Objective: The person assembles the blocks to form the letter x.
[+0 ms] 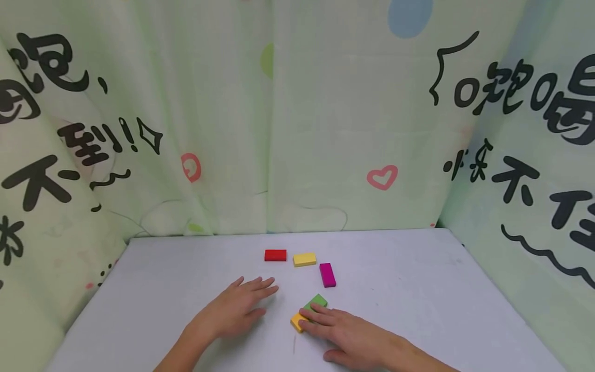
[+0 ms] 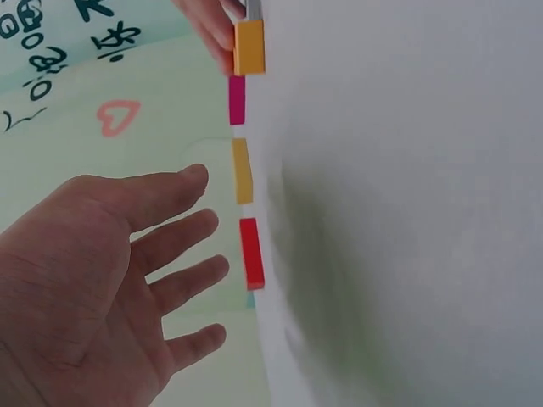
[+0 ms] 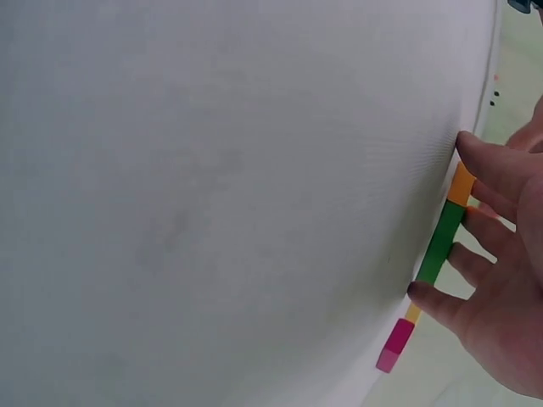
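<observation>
Hovering over the table (image 1: 404,305) at the left, the left hand (image 1: 237,307) had its fingers spread and fairly straight, to the near side of the red block (image 1: 276,255). Rightward from that far block lay the yellow block (image 1: 304,260), then the magenta block (image 1: 327,275), each apart from its neighbours. Nearer, the orange block (image 1: 296,323) and the green block (image 1: 318,299) lay end to end, touching, the green one farther and to the right. Both were under the fingertips of the right hand (image 1: 350,333), which reached over them with straight fingers, its thumb standing apart on the near side.

Those fingers hid part of the orange and green tops. In the left wrist view the right hand was cut off at the edge; in the right wrist view the yellow block was mostly covered.

On the curtain (image 1: 321,113) behind, bold dark Chinese writing ran down left and right; 不 could be read on each side, while several other characters were cut off or warped by folds.
</observation>
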`<state>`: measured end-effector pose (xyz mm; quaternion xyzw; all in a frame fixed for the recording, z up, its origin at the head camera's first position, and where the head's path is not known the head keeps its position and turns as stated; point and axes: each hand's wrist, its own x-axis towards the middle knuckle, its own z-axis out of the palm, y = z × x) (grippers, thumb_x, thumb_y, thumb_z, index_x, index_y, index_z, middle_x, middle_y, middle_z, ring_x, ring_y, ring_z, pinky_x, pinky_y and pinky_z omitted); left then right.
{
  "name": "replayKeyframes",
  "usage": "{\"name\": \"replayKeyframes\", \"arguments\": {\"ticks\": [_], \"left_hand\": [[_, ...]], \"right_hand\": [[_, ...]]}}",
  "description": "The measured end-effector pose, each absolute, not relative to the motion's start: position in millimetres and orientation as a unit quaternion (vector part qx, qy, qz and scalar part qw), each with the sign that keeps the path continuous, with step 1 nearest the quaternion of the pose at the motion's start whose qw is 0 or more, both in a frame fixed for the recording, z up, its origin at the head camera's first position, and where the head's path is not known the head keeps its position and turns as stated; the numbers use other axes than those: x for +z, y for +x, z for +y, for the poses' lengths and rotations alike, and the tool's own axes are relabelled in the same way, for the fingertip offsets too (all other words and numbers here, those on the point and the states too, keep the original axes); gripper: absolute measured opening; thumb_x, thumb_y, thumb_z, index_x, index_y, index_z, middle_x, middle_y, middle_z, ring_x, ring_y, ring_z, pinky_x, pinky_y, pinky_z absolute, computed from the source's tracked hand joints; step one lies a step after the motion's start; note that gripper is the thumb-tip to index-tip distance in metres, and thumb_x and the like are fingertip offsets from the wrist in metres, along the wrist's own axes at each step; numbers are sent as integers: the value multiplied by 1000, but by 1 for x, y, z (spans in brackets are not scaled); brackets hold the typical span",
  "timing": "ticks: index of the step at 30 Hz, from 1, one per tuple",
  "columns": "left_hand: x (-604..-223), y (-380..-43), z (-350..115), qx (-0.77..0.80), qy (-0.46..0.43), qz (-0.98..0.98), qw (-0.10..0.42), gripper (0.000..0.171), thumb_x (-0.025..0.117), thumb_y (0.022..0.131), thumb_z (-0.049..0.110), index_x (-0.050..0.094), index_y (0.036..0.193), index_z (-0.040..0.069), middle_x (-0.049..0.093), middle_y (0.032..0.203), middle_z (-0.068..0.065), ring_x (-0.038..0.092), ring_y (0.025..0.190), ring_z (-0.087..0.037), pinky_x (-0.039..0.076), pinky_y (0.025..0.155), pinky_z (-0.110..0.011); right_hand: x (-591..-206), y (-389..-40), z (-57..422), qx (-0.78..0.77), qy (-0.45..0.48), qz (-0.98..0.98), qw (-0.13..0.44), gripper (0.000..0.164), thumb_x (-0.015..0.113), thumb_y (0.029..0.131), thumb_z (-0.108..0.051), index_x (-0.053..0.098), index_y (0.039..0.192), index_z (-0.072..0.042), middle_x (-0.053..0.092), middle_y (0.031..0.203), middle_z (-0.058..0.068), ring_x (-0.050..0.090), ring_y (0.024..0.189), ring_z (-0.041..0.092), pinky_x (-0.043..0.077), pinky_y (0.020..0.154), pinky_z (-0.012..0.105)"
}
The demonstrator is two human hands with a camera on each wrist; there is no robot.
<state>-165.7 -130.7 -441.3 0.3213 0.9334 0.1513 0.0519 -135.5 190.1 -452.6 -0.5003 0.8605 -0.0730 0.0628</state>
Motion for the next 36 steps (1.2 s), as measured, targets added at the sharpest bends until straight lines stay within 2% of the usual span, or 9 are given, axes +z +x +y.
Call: {"name": "replayKeyframes", "arguments": {"ticks": [5,10,15,18,25,36], "left_hand": [[-445,-178,-136,170,316,932,48,52,69,99,21,58,150,15,53,158,-5,49,147,-31,34,120,-64],[-446,-190,-139,220,308,923,65,51,68,100,20,57,150,15,54,157,-4,49,147,-30,34,121,-62],[-449,-203,-140,250,311,915,64,49,68,100,17,59,148,12,58,153,-5,52,144,-29,41,118,-56],[-451,-212,-141,260,295,917,67,48,69,100,16,60,147,13,61,150,-2,54,143,-27,44,116,-52],[-452,-230,-141,278,244,927,68,48,71,99,18,62,146,17,63,147,-1,55,142,-28,46,115,-53],[-455,-256,-138,298,179,937,30,47,76,94,11,66,139,21,65,141,-4,58,134,-28,51,110,-51]], "right_hand": [[-453,-135,189,-81,-493,862,79,72,69,100,-24,35,164,-19,30,172,0,35,156,29,43,119,46],[-453,-134,189,-74,-497,862,68,72,69,100,-24,36,163,-17,31,172,1,35,156,30,42,119,46],[-453,-134,190,-73,-499,861,67,71,68,101,-25,35,163,-15,29,172,2,34,156,30,42,119,46],[-454,-133,189,-76,-500,860,70,71,67,101,-25,35,164,-14,29,172,2,33,157,31,42,119,47],[-452,-133,190,-80,-498,860,79,72,66,102,-27,32,165,-15,27,173,2,31,157,31,41,120,47],[-454,-136,192,-93,-503,854,98,73,62,104,-36,28,166,-17,24,174,2,29,159,31,40,120,49]]}}
